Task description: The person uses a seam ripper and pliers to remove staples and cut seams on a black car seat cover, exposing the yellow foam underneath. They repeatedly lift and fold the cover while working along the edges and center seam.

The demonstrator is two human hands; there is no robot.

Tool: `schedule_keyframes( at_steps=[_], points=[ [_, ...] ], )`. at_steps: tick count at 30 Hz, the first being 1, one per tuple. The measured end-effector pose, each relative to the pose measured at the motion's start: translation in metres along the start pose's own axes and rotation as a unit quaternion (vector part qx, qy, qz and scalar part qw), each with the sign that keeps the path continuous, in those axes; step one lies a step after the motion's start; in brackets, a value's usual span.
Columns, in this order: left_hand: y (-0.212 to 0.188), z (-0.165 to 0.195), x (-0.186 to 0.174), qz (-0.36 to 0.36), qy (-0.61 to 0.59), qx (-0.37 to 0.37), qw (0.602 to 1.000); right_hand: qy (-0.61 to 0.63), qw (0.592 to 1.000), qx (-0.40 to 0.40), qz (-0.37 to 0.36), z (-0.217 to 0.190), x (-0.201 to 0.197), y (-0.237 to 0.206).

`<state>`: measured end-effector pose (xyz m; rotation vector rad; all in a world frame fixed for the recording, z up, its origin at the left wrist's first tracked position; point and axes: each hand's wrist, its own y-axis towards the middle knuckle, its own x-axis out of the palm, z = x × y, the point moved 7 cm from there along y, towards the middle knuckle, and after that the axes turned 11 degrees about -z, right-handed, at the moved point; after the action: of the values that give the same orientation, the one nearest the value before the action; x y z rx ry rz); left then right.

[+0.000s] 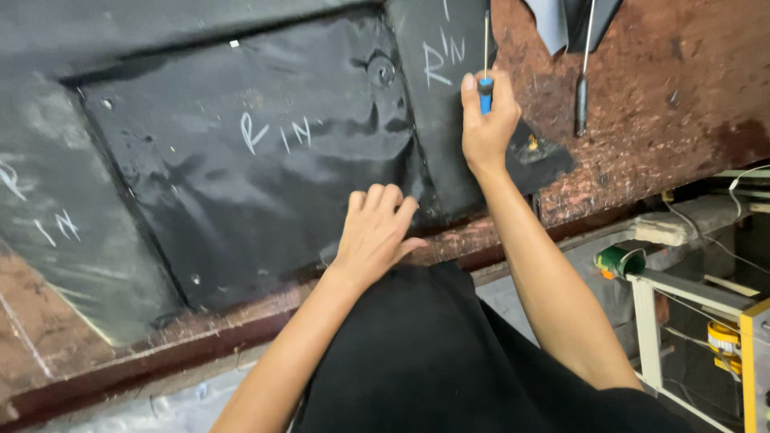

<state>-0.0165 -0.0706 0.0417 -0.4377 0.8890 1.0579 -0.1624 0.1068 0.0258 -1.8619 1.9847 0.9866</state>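
Black sheet material, glossy and wrinkled, covers most of a worn reddish-brown tabletop, whose scuffed, mottled surface shows bare toward the far right corner and along the near edge. The largest black sheet lies at the middle of the tabletop, with white chalk marks on it; a second, narrower black piece overlaps its right side, and a greyer sheet lies toward the left edge.

The left hand rests flat and open, fingers together, on the near right corner of the largest sheet, close to the tabletop's near edge. The right hand is closed around the blue handle of a slim screwdriver, whose thin metal shaft stands out past the fingers over the narrower piece, well in from the near edge.

A second tool with a dark handle lies on the bare wood to the right, apart from both hands. Beyond the tabletop's right edge, lower down, stand a white metal frame, a green roll and a yellow roll. A black garment fills the foreground below the near edge.
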Motion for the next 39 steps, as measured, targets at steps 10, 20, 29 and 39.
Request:
schedule_keyframes(
  at_steps=[10, 20, 29, 39],
  points=[
    [0.01, -0.008, 0.012, 0.027, 0.035, -0.063, 0.997, 0.022, 1.0, 0.018, 0.008, 0.015, -0.011, 0.003],
    [-0.003, -0.093, -0.046, 0.219, -0.187, -0.308, 0.907, 0.045, 0.999, 0.017, -0.005, 0.017, -0.017, 0.006],
    [0.034, -0.034, -0.062, 0.181, -0.019, -0.164, 0.97, 0.063, 0.998, 0.018, -0.025, 0.027, -0.01, 0.003],
    [0.082, -0.027, -0.014, 0.056, 0.125, -0.104, 0.985, 0.083, 0.994, 0.045, 0.061, 0.017, -0.002, 0.012]
  ],
)
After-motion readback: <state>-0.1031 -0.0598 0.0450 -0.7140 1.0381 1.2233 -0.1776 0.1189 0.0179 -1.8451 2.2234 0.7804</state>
